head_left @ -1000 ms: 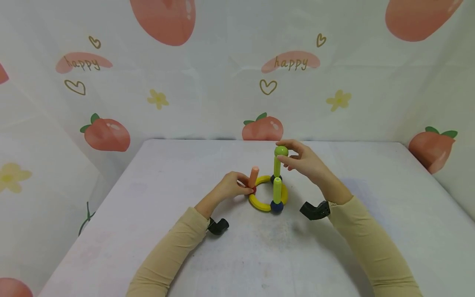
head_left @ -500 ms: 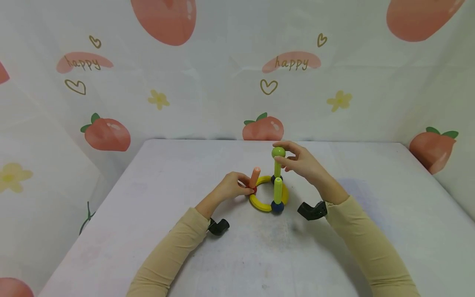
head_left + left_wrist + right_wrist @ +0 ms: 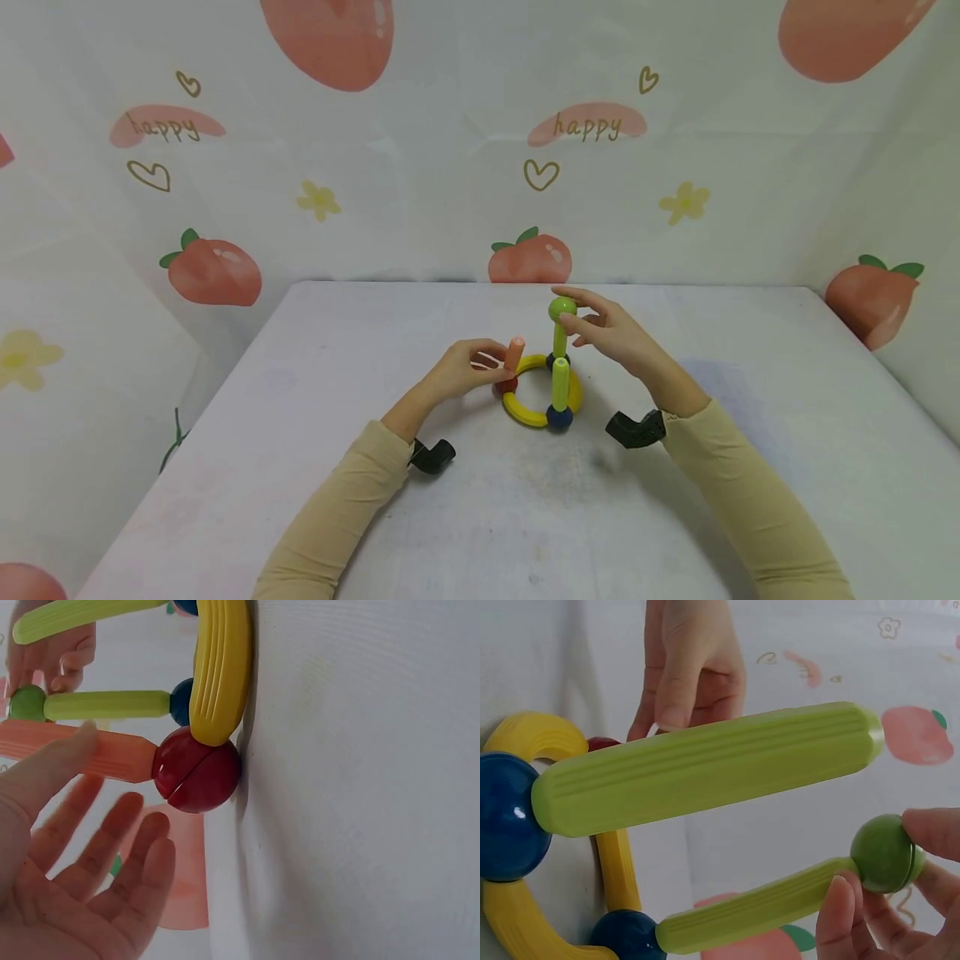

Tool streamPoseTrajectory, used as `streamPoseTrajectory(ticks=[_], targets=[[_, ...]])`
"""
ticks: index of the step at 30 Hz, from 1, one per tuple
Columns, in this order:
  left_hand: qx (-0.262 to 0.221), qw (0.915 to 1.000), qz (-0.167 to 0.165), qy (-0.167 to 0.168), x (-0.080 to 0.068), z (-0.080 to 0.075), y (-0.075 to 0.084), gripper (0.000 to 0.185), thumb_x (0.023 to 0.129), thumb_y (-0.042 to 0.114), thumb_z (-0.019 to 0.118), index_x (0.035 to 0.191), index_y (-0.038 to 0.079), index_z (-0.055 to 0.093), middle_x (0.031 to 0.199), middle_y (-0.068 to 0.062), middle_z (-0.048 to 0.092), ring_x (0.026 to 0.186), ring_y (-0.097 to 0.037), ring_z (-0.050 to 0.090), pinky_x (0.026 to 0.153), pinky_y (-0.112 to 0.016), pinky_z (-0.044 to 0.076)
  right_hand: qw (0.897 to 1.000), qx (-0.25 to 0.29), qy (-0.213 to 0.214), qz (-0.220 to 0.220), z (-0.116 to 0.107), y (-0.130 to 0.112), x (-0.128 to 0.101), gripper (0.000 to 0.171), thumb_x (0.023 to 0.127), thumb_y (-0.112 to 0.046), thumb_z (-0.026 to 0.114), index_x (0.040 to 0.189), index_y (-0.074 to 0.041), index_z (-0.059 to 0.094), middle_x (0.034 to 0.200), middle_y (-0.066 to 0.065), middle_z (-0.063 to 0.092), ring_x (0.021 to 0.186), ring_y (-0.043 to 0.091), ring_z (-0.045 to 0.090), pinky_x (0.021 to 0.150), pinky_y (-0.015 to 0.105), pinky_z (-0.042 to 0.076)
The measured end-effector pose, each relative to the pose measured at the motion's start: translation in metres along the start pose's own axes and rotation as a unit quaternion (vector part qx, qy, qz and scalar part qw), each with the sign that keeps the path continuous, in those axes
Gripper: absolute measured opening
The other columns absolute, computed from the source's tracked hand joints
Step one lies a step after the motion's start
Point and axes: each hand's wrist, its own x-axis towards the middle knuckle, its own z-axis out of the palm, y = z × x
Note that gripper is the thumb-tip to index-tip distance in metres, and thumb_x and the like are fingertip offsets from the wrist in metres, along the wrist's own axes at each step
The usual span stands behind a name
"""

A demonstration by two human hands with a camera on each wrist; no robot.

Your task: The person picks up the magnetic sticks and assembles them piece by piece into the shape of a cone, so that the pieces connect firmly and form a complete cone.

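Several curved yellow pieces (image 3: pixel 525 415) form a ring flat on the table, joined by a red ball (image 3: pixel 196 771) and two blue balls (image 3: pixel 559 417). An orange rod (image 3: pixel 514 353) stands on the red ball, leaning slightly. Light green rods (image 3: pixel 712 769) rise from the blue balls. My right hand (image 3: pixel 618 333) pinches a green ball (image 3: pixel 885 853) on top of the far green rod. Beside the orange rod is my left hand (image 3: pixel 461 368), fingers spread and relaxed; its thumb (image 3: pixel 56 761) lies across the rod in the left wrist view, and whether it touches is unclear.
The white table (image 3: pixel 480 517) has its far edge near a cloth backdrop (image 3: pixel 435 150) printed with peaches, hearts and flowers. Black wrist cameras (image 3: pixel 636 428) jut out below each wrist.
My left hand has let go of the red ball and moved slightly up and left. My right hand shifted the green ball a little left and stays on it.
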Motion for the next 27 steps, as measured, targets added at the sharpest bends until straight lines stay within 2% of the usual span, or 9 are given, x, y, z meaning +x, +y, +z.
streamPoseTrajectory(ticks=[8,11,14,20,27], targets=[[-0.006,0.9996,0.027,0.005,0.002,0.007,0.003,0.032,0.086,0.022,0.068,0.115,0.010,0.063,0.112,-0.009,0.066,0.102,-0.023,0.062,0.089,-0.033,0.051,0.999,-0.031,-0.001,-0.024,0.005,0.001,-0.002,0.042,0.093,-0.021,0.057,0.131,-0.014,0.043,0.131,0.015,0.050,0.104,0.030,0.058,0.081,0.032,0.050],[0.000,0.9995,0.031,0.009,0.002,0.008,0.006,0.031,0.086,0.022,0.068,0.114,0.009,0.064,0.109,-0.010,0.067,0.100,-0.023,0.063,0.087,-0.031,0.052,0.999,-0.037,-0.005,-0.030,0.006,0.000,-0.002,0.039,0.093,-0.020,0.058,0.128,-0.012,0.045,0.128,0.014,0.053,0.105,0.029,0.058,0.083,0.037,0.050],[0.004,0.9995,0.030,0.010,0.002,0.009,0.007,0.031,0.086,0.021,0.067,0.114,0.009,0.064,0.108,-0.010,0.067,0.099,-0.023,0.063,0.085,-0.030,0.053,0.999,-0.039,-0.009,-0.033,0.007,0.000,-0.003,0.038,0.093,-0.020,0.058,0.128,-0.011,0.046,0.126,0.013,0.053,0.105,0.029,0.058,0.085,0.039,0.050],[0.013,0.9992,0.036,0.012,0.003,0.011,0.006,0.031,0.086,0.020,0.067,0.115,0.008,0.063,0.109,-0.011,0.067,0.098,-0.023,0.064,0.082,-0.029,0.054,0.998,-0.050,-0.013,-0.039,0.008,-0.001,-0.004,0.038,0.093,-0.021,0.057,0.129,-0.011,0.046,0.127,0.012,0.053,0.106,0.029,0.058,0.086,0.036,0.050],[0.009,0.9992,0.035,0.013,0.004,0.012,0.007,0.031,0.086,0.021,0.067,0.114,0.008,0.064,0.109,-0.011,0.067,0.097,-0.023,0.063,0.083,-0.030,0.053,0.998,-0.051,-0.019,-0.044,0.008,0.000,-0.004,0.038,0.093,-0.022,0.058,0.128,-0.012,0.047,0.128,0.010,0.052,0.107,0.028,0.058,0.089,0.041,0.049]])
